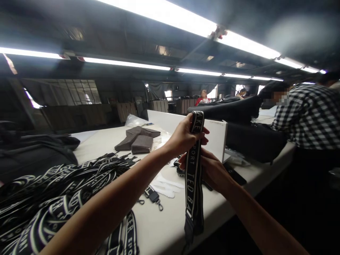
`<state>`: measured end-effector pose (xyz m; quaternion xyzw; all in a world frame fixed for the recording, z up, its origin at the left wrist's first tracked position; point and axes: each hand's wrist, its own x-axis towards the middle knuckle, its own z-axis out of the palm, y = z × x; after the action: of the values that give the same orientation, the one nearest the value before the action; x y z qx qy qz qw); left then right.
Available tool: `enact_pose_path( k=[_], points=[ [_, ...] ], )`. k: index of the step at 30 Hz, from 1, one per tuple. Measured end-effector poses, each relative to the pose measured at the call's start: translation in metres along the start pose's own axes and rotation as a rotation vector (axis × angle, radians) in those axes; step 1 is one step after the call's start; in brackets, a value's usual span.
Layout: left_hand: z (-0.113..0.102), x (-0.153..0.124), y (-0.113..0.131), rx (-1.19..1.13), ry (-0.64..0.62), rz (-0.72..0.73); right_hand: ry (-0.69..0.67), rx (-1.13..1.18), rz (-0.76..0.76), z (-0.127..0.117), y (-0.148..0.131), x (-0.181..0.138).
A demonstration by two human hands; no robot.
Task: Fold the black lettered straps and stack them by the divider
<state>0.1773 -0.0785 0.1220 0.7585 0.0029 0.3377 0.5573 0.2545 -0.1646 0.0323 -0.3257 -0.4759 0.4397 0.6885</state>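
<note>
A black woven strap (193, 177) with white lettering hangs upright in front of me over the white table (164, 223). My left hand (183, 136) is closed round its top end, fingers wrapped over the webbing. Just below, my right hand (209, 170) grips the same strap from behind, fingers curled around it. The strap's lower end dangles near the table's front edge.
A big heap of similar lettered straps (53, 198) lies at the left. Grey fabric pouches (139, 140), a white box (216, 134) and a loose metal clip (154, 196) sit on the table. A person in a checked shirt (310, 117) stands at the right beside dark fabric.
</note>
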Motion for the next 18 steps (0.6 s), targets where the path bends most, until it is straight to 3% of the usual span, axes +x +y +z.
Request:
enact_pose_path(
  k=[6,13,18],
  points=[
    [0.002,0.001,-0.010,0.099,0.090,0.172,0.029,0.159,-0.012,-0.005,0.005,0.007],
    [-0.003,-0.004,-0.003,0.032,-0.113,0.175,0.059,0.054,-0.057,-0.013,-0.003,0.009],
    [-0.018,-0.010,0.006,-0.057,-0.300,0.065,0.018,0.057,-0.065,-0.014,-0.011,0.009]
  ],
)
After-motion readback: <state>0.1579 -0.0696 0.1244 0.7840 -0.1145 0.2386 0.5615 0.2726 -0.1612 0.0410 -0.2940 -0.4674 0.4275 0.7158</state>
